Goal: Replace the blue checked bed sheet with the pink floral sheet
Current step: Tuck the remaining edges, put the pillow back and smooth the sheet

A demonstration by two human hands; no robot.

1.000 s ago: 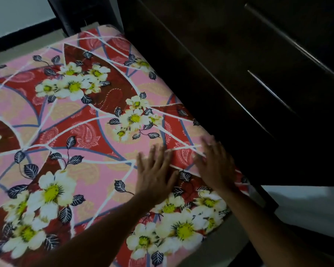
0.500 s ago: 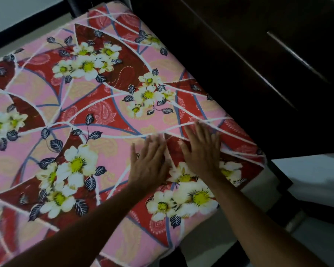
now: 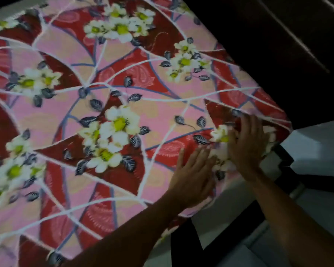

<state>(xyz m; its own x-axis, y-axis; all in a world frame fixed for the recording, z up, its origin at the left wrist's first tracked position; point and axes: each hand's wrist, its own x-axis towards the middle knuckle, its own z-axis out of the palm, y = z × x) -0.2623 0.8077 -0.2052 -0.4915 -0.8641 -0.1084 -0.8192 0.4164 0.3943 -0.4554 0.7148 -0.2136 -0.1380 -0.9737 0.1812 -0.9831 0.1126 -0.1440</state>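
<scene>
- The pink floral sheet (image 3: 123,89) lies spread flat over the bed and fills most of the view. Its print has red and pink panels, white flowers with yellow centres, dark leaves and pale curving lines.
- The sheet wraps over the near edge and round the bed's corner at the right, where the cloth turns down the side.
- The left hand (image 3: 193,176) rests palm down on the sheet close to the near edge, just beside that corner. Its fingers (image 3: 202,155) are straight and held close together, pressing on the cloth and gripping nothing.
- The right hand (image 3: 247,145) lies palm down on the sheet right at the corner, just beside the left hand and a little further in. Its fingers (image 3: 249,124) are straight and slightly spread over a cluster of white flowers. They are blurred, so the fingertips cannot be made out finely.
- Both forearms reach in from the lower right, bare.
- A dark part of the bed frame (image 3: 283,160) shows below the corner.
- A dark wooden panel (image 3: 278,54) stands along the far right side of the bed, touching or very near the sheet's edge.
- The pale floor (image 3: 316,151) shows at the right and below the near edge.
</scene>
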